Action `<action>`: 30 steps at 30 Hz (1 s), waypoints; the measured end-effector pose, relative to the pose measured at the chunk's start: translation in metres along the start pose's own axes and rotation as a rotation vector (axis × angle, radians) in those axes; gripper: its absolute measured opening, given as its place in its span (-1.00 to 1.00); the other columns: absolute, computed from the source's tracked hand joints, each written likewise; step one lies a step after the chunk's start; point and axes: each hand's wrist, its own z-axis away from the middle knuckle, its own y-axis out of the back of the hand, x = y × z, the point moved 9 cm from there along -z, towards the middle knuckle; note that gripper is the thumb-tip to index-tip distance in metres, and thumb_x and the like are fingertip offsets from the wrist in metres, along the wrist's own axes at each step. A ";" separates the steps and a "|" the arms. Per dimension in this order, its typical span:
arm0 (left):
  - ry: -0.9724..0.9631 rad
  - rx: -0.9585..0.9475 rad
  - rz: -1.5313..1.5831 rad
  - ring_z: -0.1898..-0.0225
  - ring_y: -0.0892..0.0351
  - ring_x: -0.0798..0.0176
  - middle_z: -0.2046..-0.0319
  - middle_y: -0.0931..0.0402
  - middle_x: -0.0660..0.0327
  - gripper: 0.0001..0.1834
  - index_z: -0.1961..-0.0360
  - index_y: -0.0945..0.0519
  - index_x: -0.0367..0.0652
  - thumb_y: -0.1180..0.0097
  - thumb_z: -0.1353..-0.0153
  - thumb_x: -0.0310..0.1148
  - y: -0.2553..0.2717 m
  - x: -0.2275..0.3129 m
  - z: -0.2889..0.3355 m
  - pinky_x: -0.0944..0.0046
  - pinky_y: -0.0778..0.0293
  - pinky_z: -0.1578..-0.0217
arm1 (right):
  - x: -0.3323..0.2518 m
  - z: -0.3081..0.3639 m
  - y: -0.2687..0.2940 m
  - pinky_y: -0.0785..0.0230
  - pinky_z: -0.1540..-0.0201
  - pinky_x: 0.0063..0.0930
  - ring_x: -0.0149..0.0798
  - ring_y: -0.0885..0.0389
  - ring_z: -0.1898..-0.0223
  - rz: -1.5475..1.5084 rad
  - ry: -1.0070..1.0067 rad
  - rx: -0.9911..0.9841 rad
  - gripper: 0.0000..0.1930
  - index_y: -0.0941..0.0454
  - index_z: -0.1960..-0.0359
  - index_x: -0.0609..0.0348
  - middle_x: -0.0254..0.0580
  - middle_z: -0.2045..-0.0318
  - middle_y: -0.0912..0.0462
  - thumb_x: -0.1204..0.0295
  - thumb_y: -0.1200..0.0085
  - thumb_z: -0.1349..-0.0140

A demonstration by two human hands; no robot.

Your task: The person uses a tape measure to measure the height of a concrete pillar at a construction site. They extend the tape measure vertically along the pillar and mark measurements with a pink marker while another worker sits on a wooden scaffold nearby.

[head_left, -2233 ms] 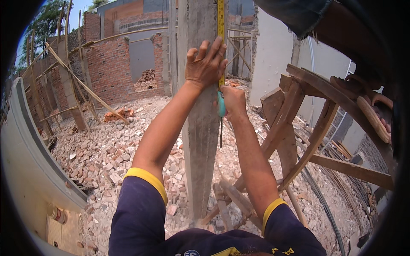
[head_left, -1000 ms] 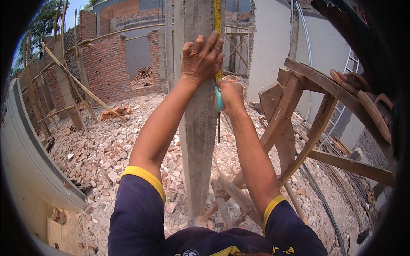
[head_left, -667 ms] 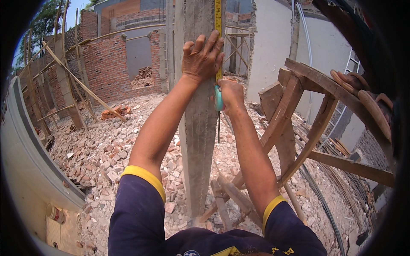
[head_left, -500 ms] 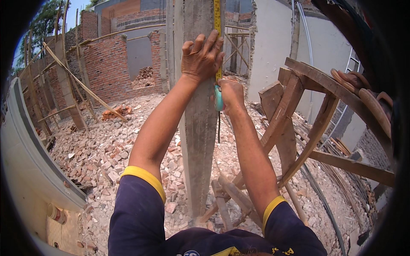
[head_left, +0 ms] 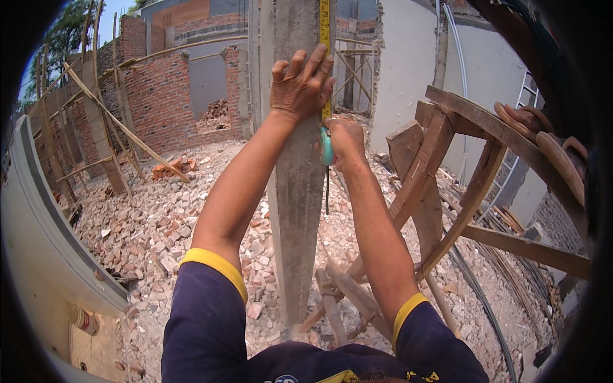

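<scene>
A grey concrete column (head_left: pixel 297 210) stands upright right in front of me. The yellow blade of a tape measure runs up along its right edge, out of view at the top. Against the column's face rests my left hand (head_left: pixel 299 89), fingers spread, with the fingertips and thumb by the blade, pressing near it. Just below and to the right, my right hand (head_left: pixel 347 143) is closed around the teal case of the tape measure (head_left: pixel 327 148). A dark strap hangs beneath the case. The right fingers are partly hidden behind the case and column edge.
A wooden trestle (head_left: pixel 421 172) stands close on my right, with sandals (head_left: pixel 517 121) on its top, seemingly worn by another person. Broken brick rubble (head_left: pixel 166 236) covers the ground. Rods (head_left: pixel 491 255) lie at right. A brick wall (head_left: pixel 156 102) and leaning poles (head_left: pixel 121 121) stand at far left.
</scene>
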 end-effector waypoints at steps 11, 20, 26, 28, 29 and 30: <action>-0.001 0.015 0.049 -0.12 -0.23 0.34 -0.16 -0.43 0.50 -0.57 0.02 -0.65 0.19 -0.18 -0.08 0.00 0.001 0.001 0.000 0.08 0.03 -0.06 | 0.000 -0.003 -0.002 -0.49 0.54 -0.32 -0.28 -0.52 0.60 -0.034 0.036 -0.037 -0.83 -0.55 0.32 0.31 -0.14 0.54 -0.55 0.42 -0.02 -0.25; 0.001 0.007 0.051 -0.12 -0.24 0.34 -0.16 -0.44 0.50 -0.58 0.01 -0.65 0.20 -0.17 -0.09 0.01 0.002 0.000 0.000 0.08 0.05 -0.07 | -0.001 -0.001 -0.002 -0.50 0.54 -0.30 -0.27 -0.52 0.59 -0.029 0.021 -0.044 -0.83 -0.55 0.33 0.32 -0.13 0.53 -0.54 0.42 -0.02 -0.24; 0.002 0.007 0.003 -0.09 -0.26 0.38 -0.14 -0.43 0.58 -0.62 0.06 -0.65 0.29 -0.16 -0.08 0.02 0.003 0.000 -0.001 0.11 0.04 -0.05 | -0.001 -0.001 -0.003 -0.50 0.54 -0.31 -0.27 -0.52 0.59 -0.009 0.026 -0.050 -0.82 -0.55 0.33 0.32 -0.14 0.54 -0.54 0.42 -0.02 -0.24; -0.004 0.006 -0.001 -0.08 -0.26 0.39 -0.14 -0.43 0.58 -0.62 0.06 -0.65 0.29 -0.16 -0.08 0.02 0.003 0.000 0.000 0.11 0.04 -0.05 | 0.000 -0.001 -0.002 -0.50 0.54 -0.31 -0.27 -0.52 0.60 -0.001 0.022 -0.035 -0.82 -0.55 0.33 0.32 -0.13 0.54 -0.54 0.42 -0.03 -0.24; -0.002 0.002 0.018 -0.09 -0.25 0.37 -0.14 -0.43 0.56 -0.61 0.04 -0.65 0.26 -0.16 -0.08 0.02 0.003 0.000 0.000 0.11 0.04 -0.06 | 0.000 -0.001 -0.001 -0.50 0.54 -0.31 -0.27 -0.51 0.60 0.001 0.021 -0.029 -0.82 -0.55 0.33 0.32 -0.13 0.54 -0.54 0.42 -0.03 -0.24; 0.000 0.000 0.034 -0.11 -0.24 0.36 -0.14 -0.44 0.54 -0.60 0.03 -0.65 0.23 -0.17 -0.09 0.01 0.002 0.000 0.000 0.10 0.04 -0.06 | -0.001 -0.001 -0.001 -0.50 0.54 -0.31 -0.27 -0.52 0.60 0.001 0.022 -0.029 -0.82 -0.55 0.33 0.33 -0.13 0.54 -0.54 0.42 -0.03 -0.24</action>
